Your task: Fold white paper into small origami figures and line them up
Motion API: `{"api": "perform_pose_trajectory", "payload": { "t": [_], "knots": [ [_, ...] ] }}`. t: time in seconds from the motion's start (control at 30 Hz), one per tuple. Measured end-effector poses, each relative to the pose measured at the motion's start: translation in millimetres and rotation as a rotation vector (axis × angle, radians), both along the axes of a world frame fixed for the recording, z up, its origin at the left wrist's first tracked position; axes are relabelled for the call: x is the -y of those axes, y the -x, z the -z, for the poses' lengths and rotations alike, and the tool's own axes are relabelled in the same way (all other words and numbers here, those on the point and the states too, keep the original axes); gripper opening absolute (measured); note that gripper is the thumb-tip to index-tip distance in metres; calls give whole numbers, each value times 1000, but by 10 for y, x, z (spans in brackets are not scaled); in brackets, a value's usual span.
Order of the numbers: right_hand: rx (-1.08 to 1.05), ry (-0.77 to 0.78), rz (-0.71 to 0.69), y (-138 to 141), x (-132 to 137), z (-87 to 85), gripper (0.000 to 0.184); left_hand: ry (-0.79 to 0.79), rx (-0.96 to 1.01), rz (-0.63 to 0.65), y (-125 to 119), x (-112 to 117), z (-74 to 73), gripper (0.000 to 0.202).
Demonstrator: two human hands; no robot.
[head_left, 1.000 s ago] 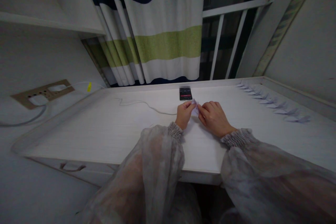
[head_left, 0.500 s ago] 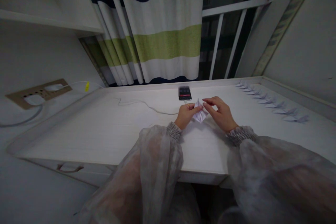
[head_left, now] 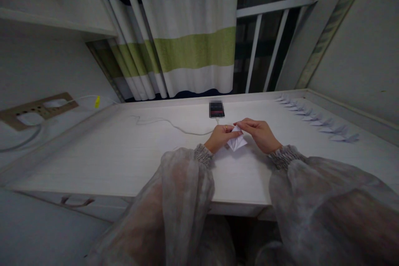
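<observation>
Between my hands is a folded white paper piece (head_left: 237,143), a partly shaped origami form with creases fanning toward its lower edge. My left hand (head_left: 220,136) pinches it from the left, thumb lying across its front. At the upper tip, my right hand (head_left: 260,134) has its thumb and fingertips closed on the paper. The fingertips of both hands almost meet there and hide the top of the fold. Both forearms wear sheer grey sleeves with gathered cuffs.
A row of several folded paper cranes (head_left: 322,123) lies along the desk's right side. Behind my hands rests a phone (head_left: 216,109), with a white cable (head_left: 174,125) running left across the white desk (head_left: 102,158). A striped curtain (head_left: 193,50) hangs behind.
My right hand has moved left and its fingers have closed on the paper's upper tip, which stood free before. The paper sits slightly lower, and the view has shifted a little.
</observation>
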State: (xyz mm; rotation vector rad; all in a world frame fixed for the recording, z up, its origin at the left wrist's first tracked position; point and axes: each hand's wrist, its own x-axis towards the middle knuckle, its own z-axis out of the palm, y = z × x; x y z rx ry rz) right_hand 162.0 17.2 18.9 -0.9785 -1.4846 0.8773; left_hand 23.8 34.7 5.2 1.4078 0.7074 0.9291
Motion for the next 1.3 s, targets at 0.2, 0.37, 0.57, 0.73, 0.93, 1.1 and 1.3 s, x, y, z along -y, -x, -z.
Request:
{"api": "perform_pose_trajectory", "payload": {
  "t": [0.2,0.37,0.57,0.73,0.93,1.1,1.3],
  "knots": [
    [-13,35,25,12,2,11,16,24,-33,-3,-5,-9,-3,24],
    [69,-7,62,3,-13,32,19,21,-80,-31,-11,-7,-12,20],
    [212,-4,157,-30,-60,67,24,-16,-150,-107,1,-38,25,16],
    [260,-19,152,-36,-48,55,25,-20,-179,-83,7,-64,63,18],
    [286,-75,189,-43,-49,63,25,14,-169,-51,7,-54,35,17],
    [292,-81,221,-40,-49,86,27,18,-165,-19,7,-35,-15,18],
    [230,-113,276,-60,-69,88,26,61,-199,-3,7,-24,9,18]
  ]
}}
